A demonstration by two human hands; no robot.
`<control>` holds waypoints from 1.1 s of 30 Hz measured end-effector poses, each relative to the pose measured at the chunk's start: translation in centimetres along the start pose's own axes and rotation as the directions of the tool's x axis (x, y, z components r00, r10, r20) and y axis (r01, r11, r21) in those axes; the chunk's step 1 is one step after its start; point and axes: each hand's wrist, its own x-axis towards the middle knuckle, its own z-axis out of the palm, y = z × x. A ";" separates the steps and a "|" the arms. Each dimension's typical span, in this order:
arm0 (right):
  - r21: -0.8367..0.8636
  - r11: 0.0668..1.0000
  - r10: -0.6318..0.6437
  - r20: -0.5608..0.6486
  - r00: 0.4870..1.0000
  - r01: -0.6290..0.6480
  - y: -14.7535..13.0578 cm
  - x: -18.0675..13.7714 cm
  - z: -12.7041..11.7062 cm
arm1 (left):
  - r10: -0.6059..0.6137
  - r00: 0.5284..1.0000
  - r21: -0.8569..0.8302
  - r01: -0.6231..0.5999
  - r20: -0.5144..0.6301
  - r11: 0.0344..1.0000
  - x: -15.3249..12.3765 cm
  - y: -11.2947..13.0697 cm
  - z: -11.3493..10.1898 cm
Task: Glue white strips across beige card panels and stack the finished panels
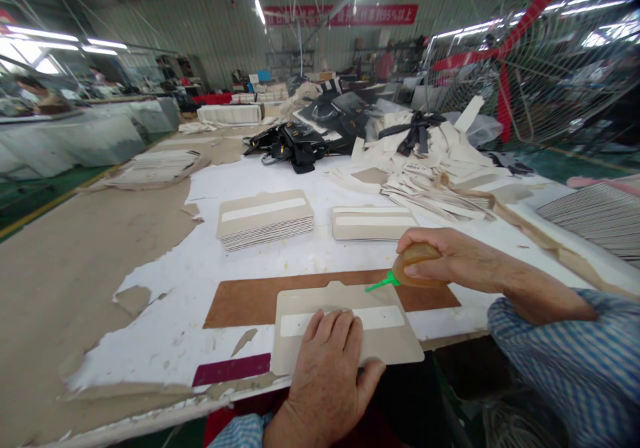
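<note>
Under my left hand (330, 368) lies a beige card panel (385, 345) with rounded corners, a small tab on its far edge and a white strip (385, 317) across it. The fingers rest flat on the panel and the strip. In my right hand (450, 261) is an amber squeeze bottle (417, 261), gripped round its body. Its thin green nozzle (383, 281) points left and down at the panel's far edge; whether the tip touches cannot be made out. Partly beneath the panel is a brown board (245, 301).
Two stacks of similar panels, a taller one (265, 218) and a lower one (375, 225), stand beyond the board. A purple strip (233, 369) lies at the near edge. Farther back are black straps (295, 145) and a heap of pale pieces (430, 175). A wire fan guard (540, 55) rises at right.
</note>
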 end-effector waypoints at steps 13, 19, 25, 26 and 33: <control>-0.031 0.998 -0.055 0.035 0.998 0.056 -1.5 1.6 0.8 | -0.004 1.000 0.003 0.004 -0.016 1.000 -0.1 0.1 0.3; -0.029 0.995 -0.093 0.046 0.995 0.094 -2.4 2.2 1.2 | -0.018 0.999 -0.018 0.017 -0.031 1.000 -0.2 0.1 0.4; 0.013 0.995 -0.103 0.046 0.994 0.103 -2.7 2.8 2.1 | -0.026 0.999 -0.041 0.024 -0.045 0.999 -0.1 0.3 0.3; 0.017 0.994 -0.110 0.055 0.992 0.109 -2.8 2.9 2.2 | -0.027 0.998 -0.041 0.025 -0.051 0.999 -0.1 0.3 0.2; 0.024 0.991 -0.132 0.068 0.989 0.131 -3.9 3.9 3.1 | -0.041 0.999 -0.039 0.040 -0.022 0.998 -0.1 0.5 0.1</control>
